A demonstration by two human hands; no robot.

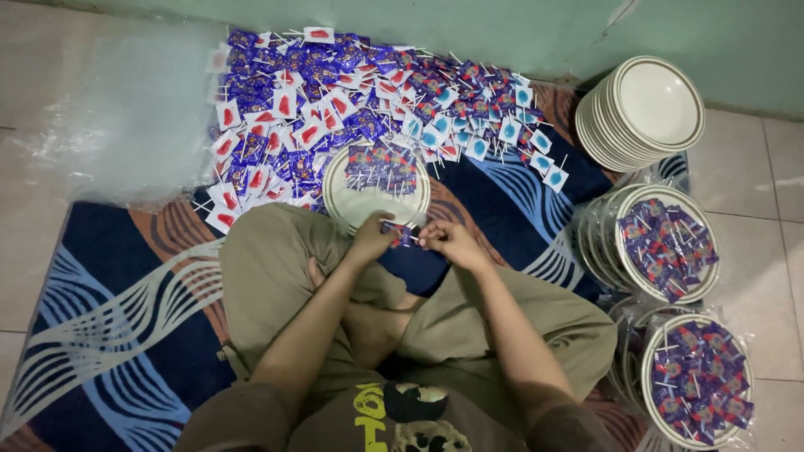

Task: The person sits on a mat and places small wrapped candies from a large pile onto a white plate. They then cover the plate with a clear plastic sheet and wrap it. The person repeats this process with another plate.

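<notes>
Head view: both hands (414,238) pinch purple-wrapped, white-stick lollipops (404,234).

Dim, even indoor light, soft shadows, faint glare on the plastic sheet (100,125), slightly soft focus throughout.

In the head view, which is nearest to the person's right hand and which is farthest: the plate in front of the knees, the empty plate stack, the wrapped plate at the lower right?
From the right hand:
1. Plate in front of the knees, just ahead, slightly left.
2. Empty plate stack, far right, by the wall.
3. Wrapped plate at the lower right, full of sweets.
</notes>
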